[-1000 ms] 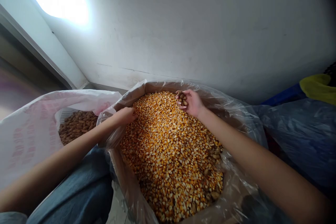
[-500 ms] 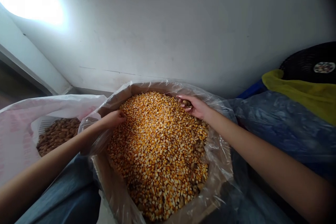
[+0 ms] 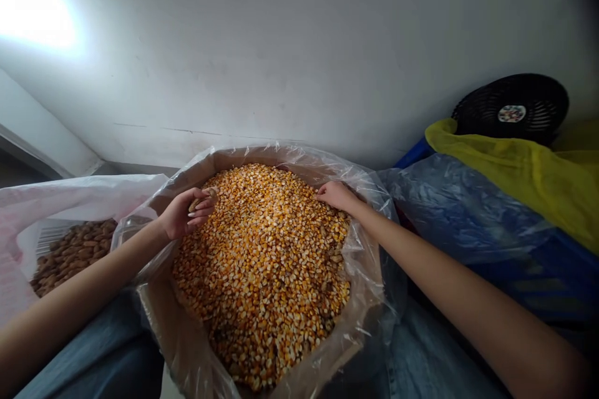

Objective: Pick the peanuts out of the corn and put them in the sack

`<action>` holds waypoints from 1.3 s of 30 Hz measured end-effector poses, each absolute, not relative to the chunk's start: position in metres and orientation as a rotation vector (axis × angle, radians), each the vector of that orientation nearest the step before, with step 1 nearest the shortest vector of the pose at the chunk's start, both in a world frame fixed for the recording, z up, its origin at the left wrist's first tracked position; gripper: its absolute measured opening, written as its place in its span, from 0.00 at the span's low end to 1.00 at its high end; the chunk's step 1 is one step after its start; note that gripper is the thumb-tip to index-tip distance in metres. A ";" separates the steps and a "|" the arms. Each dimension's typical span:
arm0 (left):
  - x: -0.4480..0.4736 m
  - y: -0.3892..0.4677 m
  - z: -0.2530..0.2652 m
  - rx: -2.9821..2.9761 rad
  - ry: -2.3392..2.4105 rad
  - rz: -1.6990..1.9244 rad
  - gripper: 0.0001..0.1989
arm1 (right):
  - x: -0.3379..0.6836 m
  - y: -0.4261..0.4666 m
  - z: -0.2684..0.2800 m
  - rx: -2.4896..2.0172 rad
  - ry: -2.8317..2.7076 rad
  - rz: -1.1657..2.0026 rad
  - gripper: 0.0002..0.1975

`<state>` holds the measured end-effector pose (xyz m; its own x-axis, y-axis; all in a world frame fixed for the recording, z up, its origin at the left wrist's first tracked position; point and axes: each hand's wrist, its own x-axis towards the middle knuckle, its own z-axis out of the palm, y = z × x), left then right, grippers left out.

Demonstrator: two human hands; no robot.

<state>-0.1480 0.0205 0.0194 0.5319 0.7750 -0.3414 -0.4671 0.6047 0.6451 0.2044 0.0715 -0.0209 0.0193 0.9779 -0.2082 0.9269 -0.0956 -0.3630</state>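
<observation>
Dried corn kernels (image 3: pixel 262 249) fill a large sack with a clear plastic liner (image 3: pixel 372 274) in front of me. My left hand (image 3: pixel 185 215) is over the left side of the corn, palm turned up, its fingers curled round a few unshelled peanuts (image 3: pixel 193 204). At the far right of the heap, my right hand (image 3: pixel 337 195) faces palm down with its fingertips bunched at the kernels. What those fingers hold, if anything, is hidden. Some peanuts (image 3: pixel 336 258) lie among the corn along the right side.
Left of the sack stands a white and pink bag (image 3: pixel 135 186) with brown nuts, seemingly peanuts (image 3: pixel 77 252), inside. To the right are clear plastic sheeting (image 3: pixel 461 206), yellow netting (image 3: pixel 510 159), a blue crate (image 3: pixel 552 287) and a black fan (image 3: pixel 512 106). A pale wall (image 3: pixel 281 43) rises behind.
The view has shifted right. My left hand has turned from palm down to palm up, showing peanuts. My right hand, earlier palm up with peanuts, has turned palm down onto the corn.
</observation>
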 end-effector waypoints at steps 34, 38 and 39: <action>-0.126 0.006 0.001 0.755 0.993 0.520 0.09 | 0.175 -0.003 -0.001 -2.317 -2.612 0.537 0.10; -0.116 0.000 0.006 1.091 1.109 0.424 0.13 | 0.180 0.000 0.009 -2.264 -2.534 0.766 0.09; -0.111 -0.003 0.009 1.224 1.134 0.370 0.13 | 0.182 0.000 0.013 -2.232 -2.426 0.947 0.11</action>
<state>-0.1107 -0.0031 0.0091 0.4453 0.7553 -0.4809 0.3260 0.3634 0.8727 0.1815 0.0002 0.0128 -0.1292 0.8228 -0.5534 0.9801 0.0213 -0.1971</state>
